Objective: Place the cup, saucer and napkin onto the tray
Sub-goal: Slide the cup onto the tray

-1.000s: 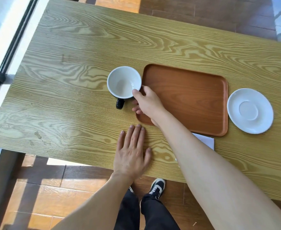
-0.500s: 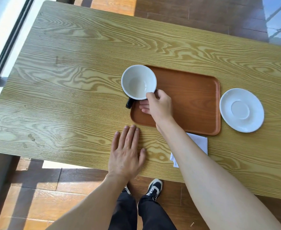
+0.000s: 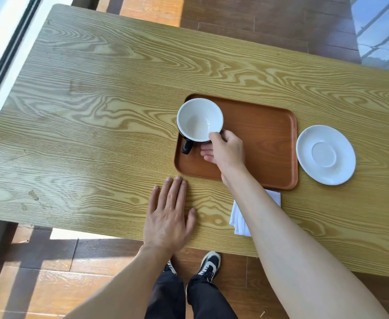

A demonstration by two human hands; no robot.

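A cup [image 3: 198, 119], white inside and black outside with a black handle, is over the left end of the brown tray [image 3: 269, 143]. My right hand [image 3: 226, 150] grips its near rim with thumb and fingers. I cannot tell whether the cup rests on the tray or hangs just above it. A white saucer [image 3: 326, 154] lies on the table just right of the tray. A white folded napkin [image 3: 239, 217] lies by the tray's near edge, partly hidden under my right forearm. My left hand [image 3: 168, 217] lies flat on the table, fingers apart, near the front edge.
The wooden table [image 3: 96, 125] extends far to the left and behind the tray. Its front edge runs just behind my left wrist. A window frame [image 3: 7, 51] borders the left side. My legs and shoes show below on the wood floor.
My right hand has carried the cup from the table left of the tray rightward onto the tray's left end. The left hand, saucer and napkin have stayed put.
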